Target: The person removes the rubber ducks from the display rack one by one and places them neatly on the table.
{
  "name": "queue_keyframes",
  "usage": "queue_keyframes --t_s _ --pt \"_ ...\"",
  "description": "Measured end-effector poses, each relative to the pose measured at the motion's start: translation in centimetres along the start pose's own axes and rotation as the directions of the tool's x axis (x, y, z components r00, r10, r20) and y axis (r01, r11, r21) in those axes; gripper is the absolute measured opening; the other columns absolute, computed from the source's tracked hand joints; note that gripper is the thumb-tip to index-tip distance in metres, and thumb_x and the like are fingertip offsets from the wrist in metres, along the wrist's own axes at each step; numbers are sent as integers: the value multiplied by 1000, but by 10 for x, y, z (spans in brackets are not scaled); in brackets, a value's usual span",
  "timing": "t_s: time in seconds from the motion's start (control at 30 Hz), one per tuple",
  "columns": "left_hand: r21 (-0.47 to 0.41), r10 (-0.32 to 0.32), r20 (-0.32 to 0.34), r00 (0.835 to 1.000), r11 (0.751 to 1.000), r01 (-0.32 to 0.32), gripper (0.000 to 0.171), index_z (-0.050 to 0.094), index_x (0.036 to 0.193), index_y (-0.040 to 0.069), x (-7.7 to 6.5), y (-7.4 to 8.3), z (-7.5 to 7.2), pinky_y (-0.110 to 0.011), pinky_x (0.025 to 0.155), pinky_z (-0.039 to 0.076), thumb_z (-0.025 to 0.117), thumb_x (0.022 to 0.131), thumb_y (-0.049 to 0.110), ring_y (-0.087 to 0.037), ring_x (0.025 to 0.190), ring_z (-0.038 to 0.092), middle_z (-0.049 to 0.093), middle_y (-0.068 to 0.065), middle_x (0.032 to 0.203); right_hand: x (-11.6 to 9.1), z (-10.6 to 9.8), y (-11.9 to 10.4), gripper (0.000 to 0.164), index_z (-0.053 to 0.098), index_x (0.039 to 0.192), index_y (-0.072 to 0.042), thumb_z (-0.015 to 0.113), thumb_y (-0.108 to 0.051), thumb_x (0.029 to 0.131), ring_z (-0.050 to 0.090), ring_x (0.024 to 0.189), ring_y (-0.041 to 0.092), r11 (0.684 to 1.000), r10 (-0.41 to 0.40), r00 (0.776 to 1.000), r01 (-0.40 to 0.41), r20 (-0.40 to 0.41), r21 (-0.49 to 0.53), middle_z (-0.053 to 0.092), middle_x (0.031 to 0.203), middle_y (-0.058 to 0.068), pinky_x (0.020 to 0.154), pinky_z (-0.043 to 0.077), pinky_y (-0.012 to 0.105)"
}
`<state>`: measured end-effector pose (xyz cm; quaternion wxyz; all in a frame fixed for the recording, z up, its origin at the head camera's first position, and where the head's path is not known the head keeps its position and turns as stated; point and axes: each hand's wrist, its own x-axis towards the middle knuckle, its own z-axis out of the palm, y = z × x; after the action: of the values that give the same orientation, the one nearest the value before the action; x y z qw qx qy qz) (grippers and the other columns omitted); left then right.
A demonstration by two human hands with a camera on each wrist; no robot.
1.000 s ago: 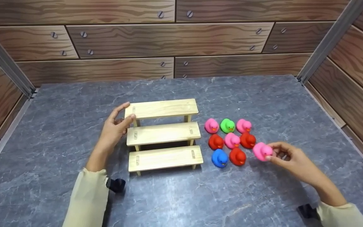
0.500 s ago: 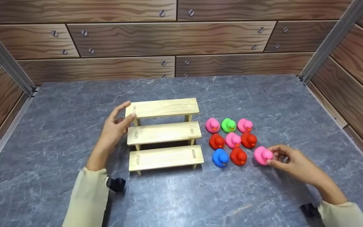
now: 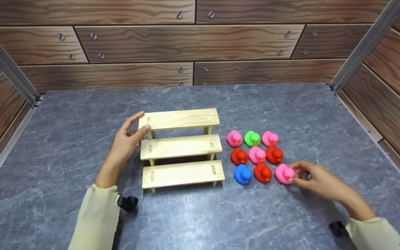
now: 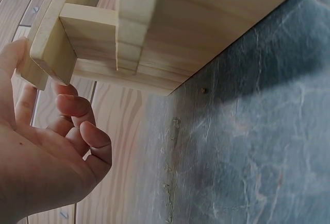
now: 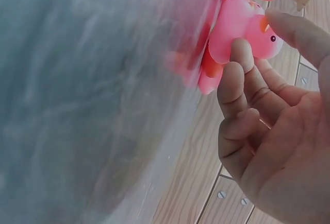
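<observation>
A pale wooden three-step stand (image 3: 182, 147) is on the grey table, left of the ducks. With thumb and fingers about the left end of its top step, my left hand (image 3: 125, 144) grips the stand; the left wrist view shows fingers (image 4: 72, 105) curled under the board. My right hand (image 3: 319, 178) pinches a pink rubber duck (image 3: 284, 174) between thumb and fingertips, low at the table beside the red duck (image 3: 263, 173) of the front row. In the right wrist view the pink duck (image 5: 232, 28) has its orange bill close to the thumb.
Several other rubber ducks stand grouped in rows: a blue duck (image 3: 243, 174), a green duck (image 3: 252, 138), pink ones and red ones. Wood-print walls (image 3: 186, 45) with metal corner posts enclose the table (image 3: 64, 156) at the back and sides.
My right hand has brought the pink duck down and left, to the end of the front row. My left hand keeps its grip on the wooden stand.
</observation>
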<state>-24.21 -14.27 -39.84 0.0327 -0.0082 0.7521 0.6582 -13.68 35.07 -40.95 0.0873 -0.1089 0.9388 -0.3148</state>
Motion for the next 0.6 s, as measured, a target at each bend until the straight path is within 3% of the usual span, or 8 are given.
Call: queue_keyframes --t_s 0.3,0.6 --pt "-2 6 21 1000 1000 -6 57 43 145 24 -1 -1 -1 -21 60 34 65 93 26 -5 60 37 59 7 84 5 2 -3 32 62 112 -1 70 -21 88 51 77 -1 999 -17 1000 18 4 -39 63 88 2 67 45 21" --pt "3 11 5 1000 1000 -11 56 45 144 25 -2 -2 0 -21 60 34 66 92 27 -5 60 37 56 6 81 6 2 -2 36 60 114 0 71 -22 87 52 77 1 1000 -1 1000 1 28 -29 63 90 3 67 46 21"
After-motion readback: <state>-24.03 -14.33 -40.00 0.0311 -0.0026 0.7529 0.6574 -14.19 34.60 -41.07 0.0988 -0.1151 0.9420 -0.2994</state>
